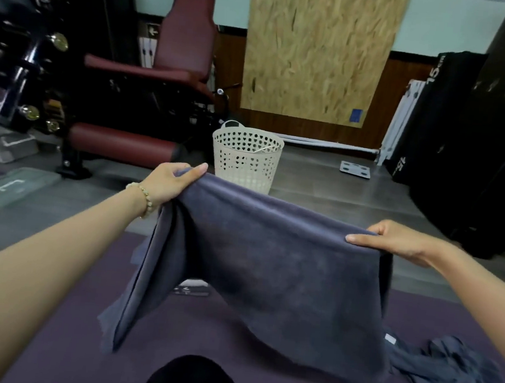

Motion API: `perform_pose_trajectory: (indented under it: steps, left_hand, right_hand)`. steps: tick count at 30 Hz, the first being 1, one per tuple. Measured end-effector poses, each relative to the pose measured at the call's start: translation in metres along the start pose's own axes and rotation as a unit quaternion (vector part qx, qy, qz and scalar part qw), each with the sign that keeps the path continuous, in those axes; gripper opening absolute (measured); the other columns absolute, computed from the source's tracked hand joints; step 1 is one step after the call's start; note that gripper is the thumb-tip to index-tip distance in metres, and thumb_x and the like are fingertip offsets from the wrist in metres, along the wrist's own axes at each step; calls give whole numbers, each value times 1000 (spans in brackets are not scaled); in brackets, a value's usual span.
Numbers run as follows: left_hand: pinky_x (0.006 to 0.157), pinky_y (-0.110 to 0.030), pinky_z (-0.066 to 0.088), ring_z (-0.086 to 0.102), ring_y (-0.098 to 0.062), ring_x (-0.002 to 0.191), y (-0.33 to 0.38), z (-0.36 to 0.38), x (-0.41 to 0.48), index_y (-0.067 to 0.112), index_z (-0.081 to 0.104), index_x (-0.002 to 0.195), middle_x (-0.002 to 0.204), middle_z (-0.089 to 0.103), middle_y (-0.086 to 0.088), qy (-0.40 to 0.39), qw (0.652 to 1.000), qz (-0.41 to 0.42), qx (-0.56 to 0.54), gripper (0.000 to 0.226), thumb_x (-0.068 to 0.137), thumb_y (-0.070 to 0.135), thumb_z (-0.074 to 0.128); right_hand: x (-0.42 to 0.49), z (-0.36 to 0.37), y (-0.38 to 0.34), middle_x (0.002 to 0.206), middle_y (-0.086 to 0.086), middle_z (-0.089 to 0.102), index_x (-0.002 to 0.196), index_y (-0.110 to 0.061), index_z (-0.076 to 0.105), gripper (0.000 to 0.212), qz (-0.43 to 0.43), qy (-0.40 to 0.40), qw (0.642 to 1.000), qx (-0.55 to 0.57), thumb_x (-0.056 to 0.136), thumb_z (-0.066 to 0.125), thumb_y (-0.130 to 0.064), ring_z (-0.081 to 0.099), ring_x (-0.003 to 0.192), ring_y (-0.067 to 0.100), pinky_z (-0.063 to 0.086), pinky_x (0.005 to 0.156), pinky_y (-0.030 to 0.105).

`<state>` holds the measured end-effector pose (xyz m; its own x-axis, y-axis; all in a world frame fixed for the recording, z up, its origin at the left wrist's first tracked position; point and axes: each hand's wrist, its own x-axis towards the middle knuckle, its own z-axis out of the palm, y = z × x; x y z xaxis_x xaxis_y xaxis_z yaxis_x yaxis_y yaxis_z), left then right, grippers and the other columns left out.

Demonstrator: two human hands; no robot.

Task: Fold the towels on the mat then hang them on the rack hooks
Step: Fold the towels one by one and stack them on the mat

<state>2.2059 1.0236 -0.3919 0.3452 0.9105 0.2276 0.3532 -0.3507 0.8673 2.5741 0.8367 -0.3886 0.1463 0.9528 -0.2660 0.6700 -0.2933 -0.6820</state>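
Note:
A grey-blue towel (268, 270) hangs spread between my two hands above the purple mat (76, 344). My left hand (171, 183) grips its upper left corner, thumb on top. My right hand (394, 240) pinches the upper right corner. The towel's lower edge trails onto the mat near my knees. A second grey towel (450, 371) lies crumpled on the mat at the right. No rack hooks can be made out.
A cream perforated basket (245, 159) stands on the floor beyond the towel. A maroon gym machine (150, 89) fills the left. Black pads (466, 134) lean at the right wall. A scale (355, 169) and a grey step platform (8, 186) lie on the floor.

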Motion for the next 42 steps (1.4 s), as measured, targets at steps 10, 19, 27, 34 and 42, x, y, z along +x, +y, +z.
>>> perform_pose_trajectory:
  steps: [10,19,27,34,42]
  left_hand:
    - [54,-13,34,44,2,49,-46,-21,-29,25,48,44,48,46,17,15,997,-74,4,53,92,45,53]
    - [72,-28,38,48,-11,71,-52,-29,-47,19,47,68,70,50,3,-32,996,-69,-50,40,86,53,59]
    - [75,-19,46,60,-5,72,-65,-17,-52,19,67,73,76,66,7,-117,987,-87,-65,35,87,50,57]
    - [82,-23,43,59,-12,93,-165,64,-5,2,72,91,96,69,-4,-106,981,-139,80,35,88,36,64]
    - [82,-36,47,60,-30,101,-280,173,62,12,69,91,101,68,-11,-168,931,-113,304,23,91,34,61]
  right_hand:
    - [17,37,11,96,16,72,97,2,67,102,-28,111,985,132,42,70,-83,63,84,20,46,84,36]
    - [0,60,10,72,5,53,76,5,55,83,-62,131,981,132,58,69,-75,47,69,15,37,63,23]
    - [17,96,13,76,7,44,85,-7,59,81,-51,99,983,146,47,74,-77,39,68,17,33,56,24]
    - [91,133,84,67,6,43,66,-15,53,66,50,80,987,132,55,68,-78,39,64,16,28,60,29]
    - [205,177,182,67,6,58,67,-7,59,40,111,13,985,135,92,59,-39,51,67,15,46,69,33]
